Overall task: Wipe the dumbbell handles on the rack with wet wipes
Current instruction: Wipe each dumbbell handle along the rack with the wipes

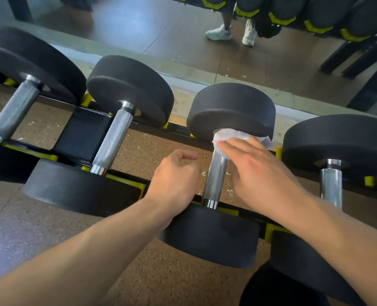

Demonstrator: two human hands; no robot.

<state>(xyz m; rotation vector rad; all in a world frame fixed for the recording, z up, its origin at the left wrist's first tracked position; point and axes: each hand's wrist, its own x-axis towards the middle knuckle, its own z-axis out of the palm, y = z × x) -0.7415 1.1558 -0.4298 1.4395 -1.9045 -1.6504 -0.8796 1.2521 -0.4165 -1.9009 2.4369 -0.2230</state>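
gym floor of speckled rubber is seen under a black and yellow rack (pixel 125 186), with a mirror (pixel 183 36) along the far side in which a standing person's white shoes are reflected. four dumbbells are laid across the rack side by side, each with its long axis running near to far. the third dumbbell (pixel 229 111) from the left is the one being worked: its handle (pixel 216 175) runs from the near head up to the far head, tilted slightly rightward. a wet wipe (pixel 238 136) is pressed onto the far end of that handle, right against the far head, by the right hand (pixel 256 171), whose fingers are laid out nearly straight over the wipe rather than curled round it. the left hand (pixel 174 177) is held just left of the handle, loosely curled, nothing gripped, wrist over the near head. the bare length of handle lies toward the near side from the right fingertips, so the coming stroke is judged to be a pull along the axis toward the person. the right hand is nearer the job. the handles on either side (pixel 112 140) (pixel 331 184) are untouched at this moment.
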